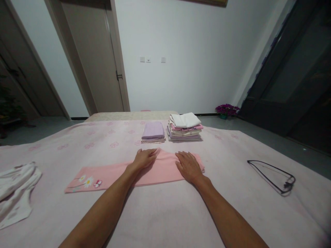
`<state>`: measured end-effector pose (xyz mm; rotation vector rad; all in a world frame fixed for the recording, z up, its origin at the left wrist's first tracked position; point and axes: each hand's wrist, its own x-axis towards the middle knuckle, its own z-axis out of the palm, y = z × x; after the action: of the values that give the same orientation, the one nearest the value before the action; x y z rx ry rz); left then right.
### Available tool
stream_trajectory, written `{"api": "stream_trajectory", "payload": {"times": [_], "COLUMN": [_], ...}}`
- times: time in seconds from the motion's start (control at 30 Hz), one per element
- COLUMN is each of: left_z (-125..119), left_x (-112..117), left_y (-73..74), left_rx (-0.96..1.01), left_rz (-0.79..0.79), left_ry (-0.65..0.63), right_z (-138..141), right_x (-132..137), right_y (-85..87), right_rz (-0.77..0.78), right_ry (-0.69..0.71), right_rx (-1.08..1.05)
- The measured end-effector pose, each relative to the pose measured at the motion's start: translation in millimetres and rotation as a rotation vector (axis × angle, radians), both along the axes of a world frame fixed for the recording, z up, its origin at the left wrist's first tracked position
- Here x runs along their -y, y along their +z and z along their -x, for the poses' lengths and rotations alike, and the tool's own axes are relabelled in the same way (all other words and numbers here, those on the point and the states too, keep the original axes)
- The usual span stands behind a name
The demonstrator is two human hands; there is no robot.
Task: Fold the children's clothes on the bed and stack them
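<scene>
A pink garment [165, 170] with a daisy and butterfly print at its left end lies stretched flat on the bed. My left hand [144, 159] rests flat on its upper middle edge, fingers stretched out. My right hand [188, 166] lies flat on the garment's right end, fingers spread. Neither hand grips anything.
The bed carries a pale pink sheet [232, 151] with flower prints. Behind the garment sit a folded lilac stack [153, 132] and a taller stack of folded clothes [184, 126]. A white garment [15, 191] lies crumpled at the left, a black wire hanger [274, 175] at the right.
</scene>
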<state>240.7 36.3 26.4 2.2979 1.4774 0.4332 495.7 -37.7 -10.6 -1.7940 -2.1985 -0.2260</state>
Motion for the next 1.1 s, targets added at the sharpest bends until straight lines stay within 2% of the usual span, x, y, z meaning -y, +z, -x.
{"api": "stream_trajectory", "payload": {"times": [0.1, 0.23, 0.33, 0.4, 0.47, 0.53, 0.6, 0.7, 0.87, 1.1], "left_z": [1, 2, 0, -4, -10, -16, -20, -20, -7, 37], "left_x": [-7, -13, -9, -2, 5, 11, 14, 11, 6, 19], "left_y": [-5.8, -12.0, -14.1, -15.8, -19.4, -25.4, -32.9, -42.5, -47.1, -38.4], "left_rx": [-0.082, -0.149, -0.182, -0.16, -0.083, 0.012, 0.044, -0.021, -0.094, -0.296], "left_rz": [-0.121, -0.218, -0.296, -0.413, -0.55, -0.622, -0.591, -0.509, -0.453, -0.324], "left_ry": [-0.019, 0.036, 0.095, 0.095, -0.009, -0.19, -0.368, -0.496, -0.53, -0.473], "right_z": [1, 2, 3, 4, 5, 6, 6, 1, -12, -17], "right_x": [1, 2, 2, 2, 2, 2, 2, 2, 1, -1], "right_y": [1.3, 2.4, 2.5, 2.6, 2.6, 2.9, 3.4, 4.8, 5.4, -0.2], "right_rz": [0.012, 0.056, 0.094, 0.099, 0.091, 0.079, 0.083, 0.13, 0.148, 0.144], "right_ry": [-0.004, -0.034, -0.081, -0.117, -0.147, -0.148, -0.124, -0.138, -0.27, -0.285], "right_rx": [0.007, 0.04, 0.06, 0.066, 0.069, 0.077, 0.089, 0.099, 0.089, 0.084]}}
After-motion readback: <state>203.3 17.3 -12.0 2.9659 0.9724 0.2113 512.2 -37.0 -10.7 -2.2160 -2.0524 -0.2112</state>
